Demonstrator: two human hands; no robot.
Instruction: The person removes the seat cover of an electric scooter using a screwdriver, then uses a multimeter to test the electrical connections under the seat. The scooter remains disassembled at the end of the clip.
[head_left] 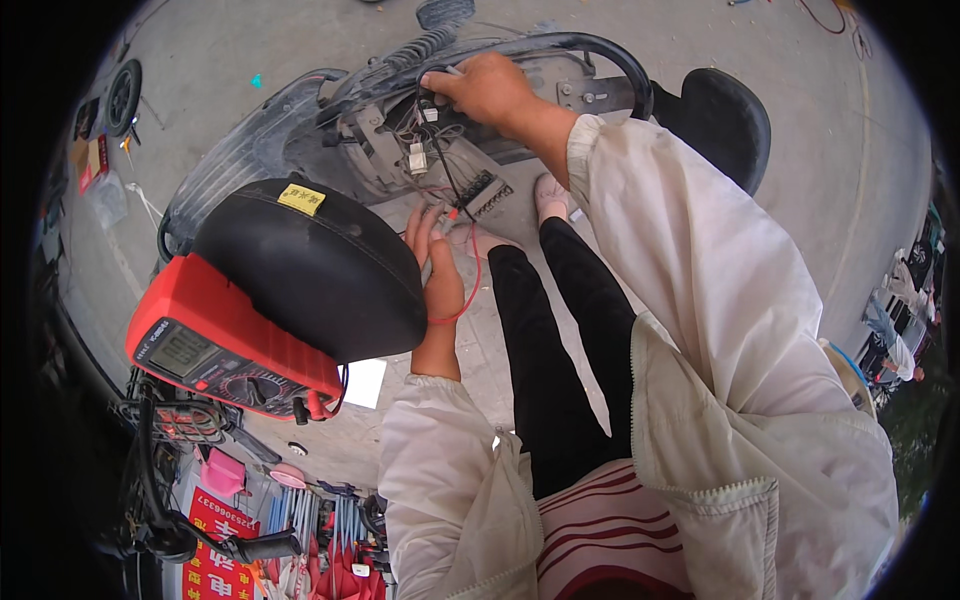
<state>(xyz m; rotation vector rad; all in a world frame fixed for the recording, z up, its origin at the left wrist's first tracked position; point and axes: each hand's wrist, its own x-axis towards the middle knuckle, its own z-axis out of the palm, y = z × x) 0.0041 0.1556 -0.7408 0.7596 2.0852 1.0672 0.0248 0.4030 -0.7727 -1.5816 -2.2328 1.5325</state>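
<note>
My right hand is closed at the upper rim of an opened scooter body, gripping something small I cannot make out, beside dark cables. Below it are tangled wires, white connectors and a black terminal block. My left hand, partly behind the black seat, is closed on a test probe with a red tip, near the terminal block. A red lead loops down from there. A red multimeter rests against the seat, its display facing up.
My feet stand beside the scooter. A black padded piece lies at right. Handlebars, a red sign and assorted goods are at lower left. A loose wheel and boxes lie far left. A person is at the far right.
</note>
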